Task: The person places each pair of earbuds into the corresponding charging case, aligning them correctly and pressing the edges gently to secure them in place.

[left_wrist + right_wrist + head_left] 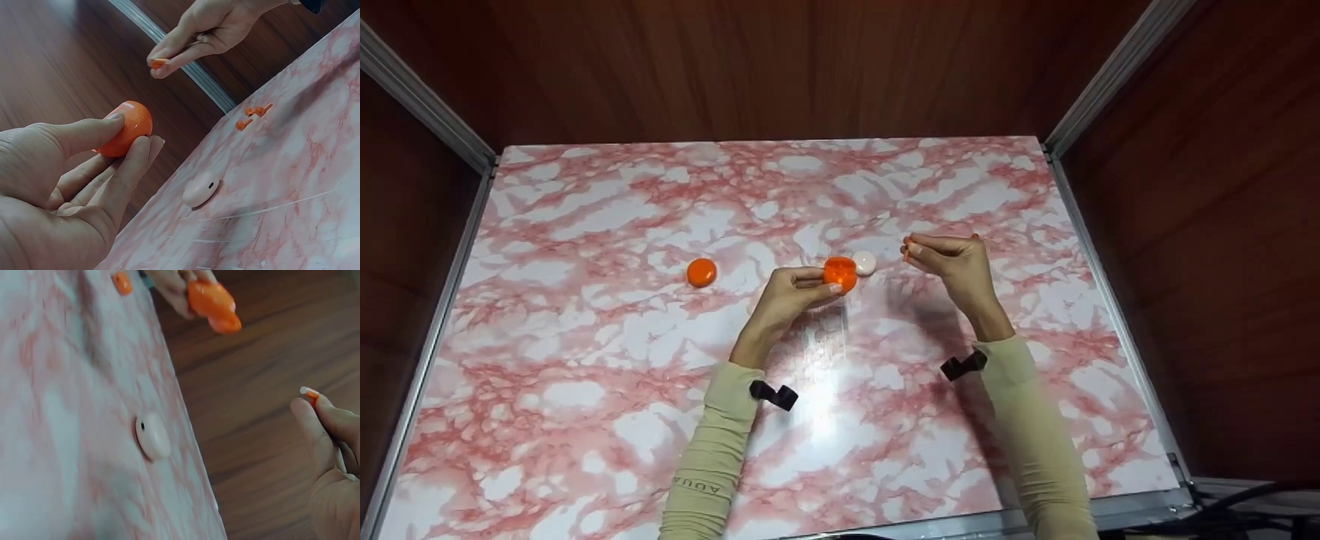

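My left hand (791, 296) holds an orange earbud case (840, 276) with its lid raised, thumb in front and fingers behind, above the table. To its right, my right hand (956, 266) pinches a small orange earbud (311, 394) between thumb and fingertips; a pale tip sticks out in the right wrist view. A closed pale pink case (201, 190) lies on the table just beyond the left hand's case. Another closed orange case (701, 273) rests to the left of the left hand. Loose orange earbuds (261, 110) lie on the table, mostly hidden behind my right hand in the head view.
A table (585, 420) with a red and white marbled top spreads under both hands. Dark wood panels (772, 67) with metal edge strips (1099, 315) enclose its back and sides. Black cables (1252, 502) run by the near right corner.
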The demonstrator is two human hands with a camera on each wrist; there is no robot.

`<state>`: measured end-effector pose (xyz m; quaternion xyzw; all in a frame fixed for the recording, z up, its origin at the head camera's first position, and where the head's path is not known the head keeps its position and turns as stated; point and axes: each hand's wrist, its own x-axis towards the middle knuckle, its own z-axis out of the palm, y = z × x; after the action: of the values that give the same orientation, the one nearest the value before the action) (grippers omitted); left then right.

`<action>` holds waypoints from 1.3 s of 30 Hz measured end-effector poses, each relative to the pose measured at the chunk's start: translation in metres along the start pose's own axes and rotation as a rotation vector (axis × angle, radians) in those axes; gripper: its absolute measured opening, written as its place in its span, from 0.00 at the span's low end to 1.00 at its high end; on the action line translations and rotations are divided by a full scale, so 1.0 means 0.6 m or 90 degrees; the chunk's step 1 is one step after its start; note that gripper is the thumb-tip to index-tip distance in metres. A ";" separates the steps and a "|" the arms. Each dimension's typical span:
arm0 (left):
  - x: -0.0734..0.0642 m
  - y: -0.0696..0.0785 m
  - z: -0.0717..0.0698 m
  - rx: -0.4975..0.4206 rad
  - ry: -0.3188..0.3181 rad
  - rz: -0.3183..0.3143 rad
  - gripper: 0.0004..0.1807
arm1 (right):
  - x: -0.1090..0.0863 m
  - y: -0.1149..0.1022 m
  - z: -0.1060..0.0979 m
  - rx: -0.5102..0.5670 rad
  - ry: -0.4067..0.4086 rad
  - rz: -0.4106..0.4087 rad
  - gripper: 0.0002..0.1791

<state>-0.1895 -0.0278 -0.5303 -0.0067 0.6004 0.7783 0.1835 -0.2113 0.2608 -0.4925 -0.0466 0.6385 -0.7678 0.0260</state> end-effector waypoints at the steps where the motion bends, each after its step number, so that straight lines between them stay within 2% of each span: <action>1: 0.000 0.000 0.001 0.002 -0.003 -0.001 0.19 | 0.000 0.000 0.005 0.000 -0.003 0.002 0.20; 8: 0.001 0.000 0.007 0.014 -0.019 -0.003 0.21 | -0.005 0.001 0.037 -0.018 -0.011 0.018 0.23; 18: 0.003 0.001 0.014 0.007 -0.032 -0.006 0.20 | -0.011 -0.001 0.072 -0.041 -0.040 -0.012 0.20; 23: 0.004 -0.003 0.017 -0.015 -0.042 -0.009 0.21 | -0.010 0.000 0.087 -0.060 -0.043 -0.018 0.18; 31: 0.003 0.000 0.020 -0.028 -0.035 -0.005 0.21 | -0.009 0.011 0.096 -0.107 -0.035 -0.024 0.18; 39: 0.000 0.002 0.027 -0.035 -0.042 -0.002 0.22 | -0.010 0.015 0.099 -0.145 -0.034 -0.056 0.12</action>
<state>-0.1866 -0.0131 -0.5247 0.0132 0.5722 0.7942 0.2039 -0.1991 0.2016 -0.4908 -0.0976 0.7178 -0.6894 0.0040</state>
